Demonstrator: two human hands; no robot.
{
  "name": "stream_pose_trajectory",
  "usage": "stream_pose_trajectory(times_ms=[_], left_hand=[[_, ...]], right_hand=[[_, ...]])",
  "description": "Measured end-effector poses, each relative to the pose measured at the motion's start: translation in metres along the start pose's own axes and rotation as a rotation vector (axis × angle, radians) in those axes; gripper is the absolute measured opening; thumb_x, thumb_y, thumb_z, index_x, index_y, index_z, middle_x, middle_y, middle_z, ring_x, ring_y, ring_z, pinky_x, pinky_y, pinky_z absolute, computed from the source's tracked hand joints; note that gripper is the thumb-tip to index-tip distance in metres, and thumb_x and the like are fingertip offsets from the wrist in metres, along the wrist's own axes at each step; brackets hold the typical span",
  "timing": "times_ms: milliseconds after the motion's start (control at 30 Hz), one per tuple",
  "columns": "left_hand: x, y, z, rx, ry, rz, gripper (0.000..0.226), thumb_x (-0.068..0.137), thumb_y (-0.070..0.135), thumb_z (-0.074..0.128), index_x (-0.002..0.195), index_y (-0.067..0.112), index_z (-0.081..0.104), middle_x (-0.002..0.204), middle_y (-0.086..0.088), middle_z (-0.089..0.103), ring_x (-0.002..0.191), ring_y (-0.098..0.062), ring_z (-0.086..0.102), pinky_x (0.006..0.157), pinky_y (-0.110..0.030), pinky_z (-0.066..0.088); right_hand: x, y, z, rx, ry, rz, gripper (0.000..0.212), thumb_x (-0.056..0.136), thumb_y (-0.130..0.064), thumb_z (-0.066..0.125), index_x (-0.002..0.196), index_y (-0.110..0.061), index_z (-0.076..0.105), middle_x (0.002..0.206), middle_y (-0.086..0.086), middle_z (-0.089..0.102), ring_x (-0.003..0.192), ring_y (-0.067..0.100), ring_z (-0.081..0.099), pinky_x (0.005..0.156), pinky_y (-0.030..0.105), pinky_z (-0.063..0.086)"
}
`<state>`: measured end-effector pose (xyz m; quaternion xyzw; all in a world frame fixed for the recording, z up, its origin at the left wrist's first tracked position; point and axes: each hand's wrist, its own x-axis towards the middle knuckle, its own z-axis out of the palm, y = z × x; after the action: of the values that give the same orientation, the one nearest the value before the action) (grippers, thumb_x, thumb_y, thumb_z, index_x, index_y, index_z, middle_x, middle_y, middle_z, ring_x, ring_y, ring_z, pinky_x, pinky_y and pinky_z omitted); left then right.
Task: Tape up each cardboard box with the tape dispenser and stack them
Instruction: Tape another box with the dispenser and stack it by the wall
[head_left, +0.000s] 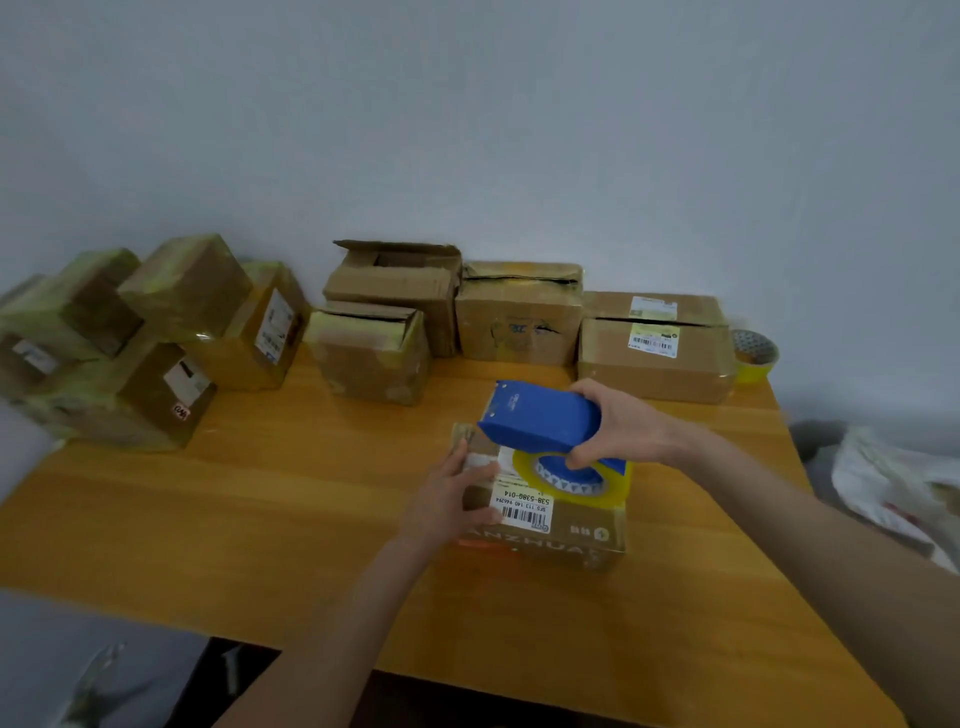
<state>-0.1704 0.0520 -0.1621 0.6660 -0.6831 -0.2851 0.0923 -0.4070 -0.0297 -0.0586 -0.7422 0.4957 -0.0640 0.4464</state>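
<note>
Your R hand (618, 421) has its grip clamped round the handle of the blue dispenser (540, 421), held over the box (561, 540) w/ the yellow tape roll (618, 491) touching the right side of the box top. Your L hand (452, 499) lies on the box's left top edge, fingers straight, grip apart, thumb by the barcode label (522, 506). The box sits on the counter (260, 509) right of centre, well apart from the others. Along the far edge stand several more boxes, some w/ loose flaps: a small one (371, 353) in front of a taller open one (395, 291). The far left corner holds a pile of taped boxes (130, 338). A spare roll (756, 353) sits at the far right corner, just beside the last box (654, 364). Off the right edge lies a white bag (883, 478), blurred.
</note>
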Motion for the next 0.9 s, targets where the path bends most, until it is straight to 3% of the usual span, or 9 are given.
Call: stream_pose_trajectory(times_ms=[67, 133, 233, 300, 400, 500, 633, 767, 900], left_hand=[[0.000, 0.001, -0.005, -0.147, -0.001, -0.040, 0.055, 0.086, 0.029, 0.067, 0.137, 0.032, 0.047, 0.159, 0.012, 0.011, 0.142, -0.019, 0.027, 0.102, -0.043, 0.046], [0.001, 0.003, -0.012, -0.356, 0.134, -0.131, 0.044, 0.092, 0.025, 0.059, 0.136, 0.025, 0.049, 0.152, 0.008, 0.032, 0.123, -0.016, 0.047, 0.088, -0.032, 0.054], [0.005, 0.010, -0.026, -0.723, 0.330, -0.297, 0.042, 0.095, 0.033, 0.053, 0.130, 0.011, 0.053, 0.122, -0.005, 0.061, 0.098, -0.014, 0.059, 0.079, -0.028, 0.055], [0.010, 0.018, -0.032, -0.959, 0.234, -0.409, 0.051, 0.093, 0.042, 0.053, 0.127, 0.003, 0.051, 0.105, -0.007, 0.065, 0.091, -0.019, 0.064, 0.080, -0.033, 0.057], [0.016, 0.033, -0.037, -1.149, 0.010, -0.515, 0.055, 0.090, 0.052, 0.053, 0.117, 0.005, 0.051, 0.105, -0.012, 0.065, 0.091, -0.024, 0.065, 0.076, -0.032, 0.058], [0.021, 0.038, -0.036, -1.170, -0.061, -0.536, 0.036, 0.093, 0.040, 0.056, 0.104, 0.005, 0.059, 0.094, -0.007, 0.069, 0.078, -0.016, 0.064, 0.060, -0.023, 0.053], [0.027, 0.032, -0.038, -1.096, 0.064, -0.545, 0.004, 0.089, 0.009, 0.063, 0.089, 0.006, 0.063, 0.070, -0.001, 0.059, 0.058, -0.009, 0.048, 0.050, -0.017, 0.041], [0.029, 0.026, -0.042, -0.957, 0.167, -0.522, 0.008, 0.090, 0.008, 0.062, 0.097, 0.006, 0.064, 0.072, 0.001, 0.061, 0.063, -0.008, 0.052, 0.053, -0.020, 0.041], [0.023, 0.006, -0.049, -0.933, 0.191, -0.546, 0.010, 0.090, 0.018, 0.065, 0.091, 0.008, 0.063, 0.077, -0.001, 0.060, 0.066, -0.011, 0.050, 0.055, -0.021, 0.041]], right_hand=[[0.004, 0.004, 0.003, -0.053, -0.006, -0.006, 0.059, 0.070, -0.014, 0.080, 0.115, -0.026, 0.044, 0.108, -0.002, 0.053, 0.094, 0.012, 0.058, 0.077, 0.028, 0.053], [0.006, 0.008, 0.001, -0.046, -0.022, 0.000, 0.058, 0.071, -0.012, 0.080, 0.114, -0.027, 0.044, 0.108, 0.000, 0.054, 0.094, 0.014, 0.059, 0.078, 0.031, 0.055], [0.006, 0.009, 0.000, -0.050, -0.037, -0.001, 0.057, 0.071, -0.012, 0.079, 0.112, -0.027, 0.043, 0.105, -0.002, 0.054, 0.092, 0.013, 0.059, 0.070, 0.025, 0.051], [0.008, 0.008, 0.001, -0.065, -0.038, -0.005, 0.056, 0.072, -0.011, 0.079, 0.112, -0.025, 0.043, 0.104, -0.003, 0.053, 0.090, 0.012, 0.058, 0.067, 0.022, 0.048], [0.009, 0.008, 0.001, -0.071, -0.039, -0.008, 0.056, 0.072, -0.010, 0.079, 0.112, -0.022, 0.043, 0.104, -0.001, 0.053, 0.091, 0.014, 0.058, 0.070, 0.025, 0.050], [0.009, 0.009, 0.001, -0.095, -0.041, -0.019, 0.056, 0.071, -0.011, 0.080, 0.111, -0.024, 0.042, 0.103, -0.002, 0.053, 0.090, 0.013, 0.058, 0.068, 0.023, 0.048], [0.010, 0.007, 0.003, -0.137, -0.044, -0.033, 0.057, 0.070, -0.018, 0.081, 0.110, -0.030, 0.042, 0.105, -0.003, 0.054, 0.094, 0.014, 0.058, 0.073, 0.026, 0.052], [0.014, -0.005, 0.005, -0.234, -0.016, -0.060, 0.062, 0.069, -0.039, 0.081, 0.118, -0.036, 0.044, 0.107, -0.006, 0.056, 0.095, 0.016, 0.059, 0.082, 0.035, 0.054], [0.014, -0.015, 0.005, -0.341, -0.028, -0.057, 0.072, 0.069, -0.050, 0.078, 0.130, -0.039, 0.042, 0.108, -0.009, 0.055, 0.097, 0.017, 0.058, 0.086, 0.040, 0.054]])
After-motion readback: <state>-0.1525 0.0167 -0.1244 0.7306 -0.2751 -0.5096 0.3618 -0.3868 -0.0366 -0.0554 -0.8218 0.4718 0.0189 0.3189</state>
